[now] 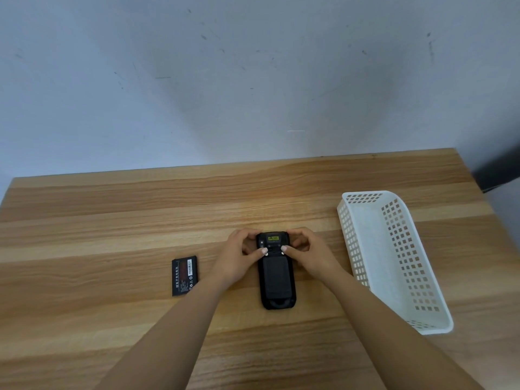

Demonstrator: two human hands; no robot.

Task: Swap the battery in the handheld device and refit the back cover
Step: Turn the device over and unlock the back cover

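Pale, scuffed wall fills the upper half of the frame, and below it a wooden table [112, 220] runs across the lower half. Just below the frame's centre the handheld device [276, 273] lies face down, its long axis running from the lower edge up toward the wall, with the back cover [275, 277] lying over the body; whether it is latched cannot be told. Both hands meet at the device's upper end, the end farther from the person: the left hand [239, 256] comes in from the lower left and the right hand [308, 253] from the lower right, each curled round its side of the head with a thumb pressed on the rear face just above the cover's top edge. Neither is spread; both pinch the device between thumb and fingers, equally near, so any push along the cover would run straight down the frame toward the person. To the left of the device, apart from it and roughly parallel, a loose battery [184, 275] lies label up near the left forearm; judging by the cover in place, it is probably the one taken out. On the right a white perforated basket [349, 235] stands near the right forearm, angled toward the lower right, and nothing shows inside it.
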